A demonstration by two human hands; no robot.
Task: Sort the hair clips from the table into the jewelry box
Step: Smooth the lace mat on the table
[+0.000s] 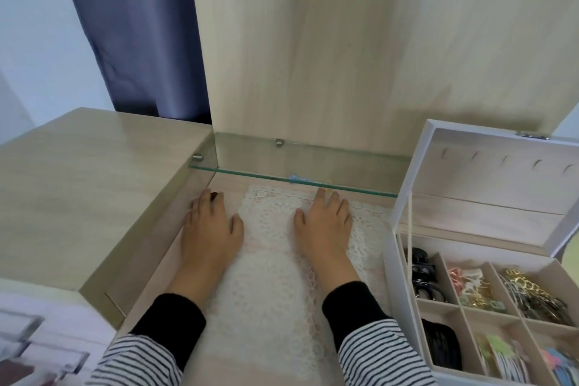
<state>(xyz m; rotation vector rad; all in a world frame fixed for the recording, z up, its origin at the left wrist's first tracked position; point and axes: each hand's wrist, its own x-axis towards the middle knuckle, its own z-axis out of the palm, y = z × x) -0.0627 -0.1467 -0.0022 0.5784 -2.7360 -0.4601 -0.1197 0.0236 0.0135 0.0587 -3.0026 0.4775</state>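
Basically, left hand point(213, 229) and right hand point(324, 226) lie flat, gripping nothing: yellow clip point(327, 186) just beyond the right's fingertips, dark clip point(214, 196) at the left's, blue clip point(296, 178) between, nearer the right.

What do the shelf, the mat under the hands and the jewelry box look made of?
Shelf: likely clear glass, see-through with a greenish glossy edge.
Mat: white lace or crochet, openwork holes throughout.
Jewelry box: smooth white matte shell, perhaps coated board or faux leather; beige lining looks fabric-like, unsure.
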